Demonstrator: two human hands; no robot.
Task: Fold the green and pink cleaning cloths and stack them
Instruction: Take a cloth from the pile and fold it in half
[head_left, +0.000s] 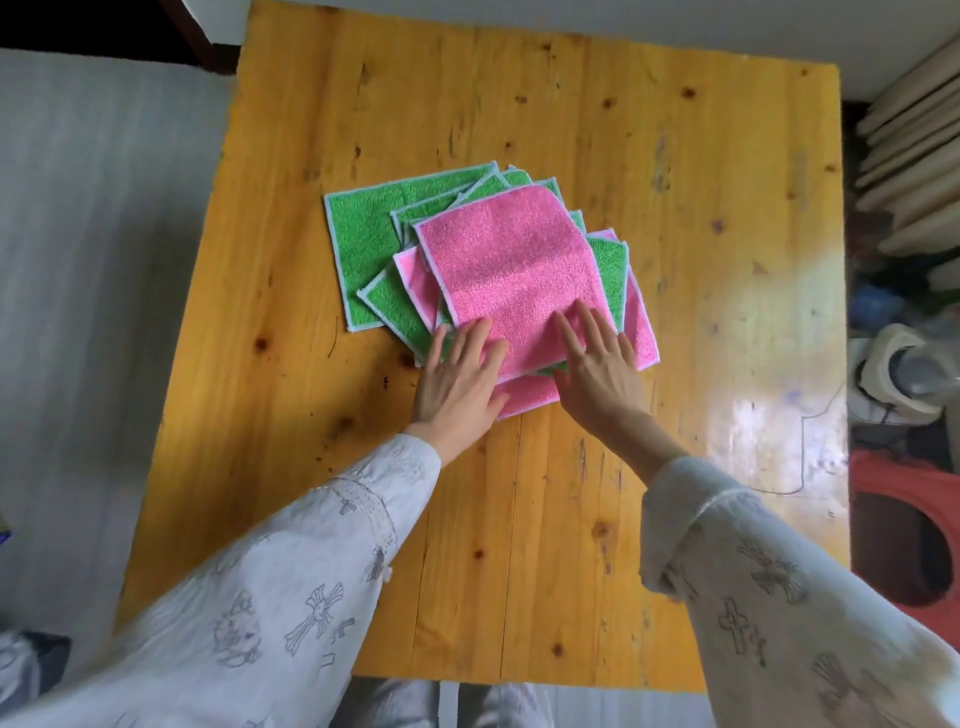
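- The cloths lie in a loose, fanned heap at the centre of the frame on the yellow wooden worktop (649, 218). A large pink cloth (511, 270) sits flat on top. Green cloths (363, 234) fan out toward the upper left, and more pink and green edges show at the right and lower sides.
- The left hand (460, 376) lies flat on the lower left edge of the heap, fingers straight and spread, gripping nothing.
- The right hand (597, 366) rests likewise on the lower right part of the top pink cloth, fingers extended, nothing pinched.
- The step in hand looks like starting on that top pink cloth, which seems still unfolded.
- To do it well, I would pinch only its two near corners, one per hand, so the layers beneath stay put.
- Carry the near edge up the frame to meet the far edge, matching the pale trim before pressing the crease.
- The terry surfaces probably cling, so lifting slightly rather than dragging should keep the heap from shifting.
- Bare worktop at the lower centre of the frame would suit the finished stack.
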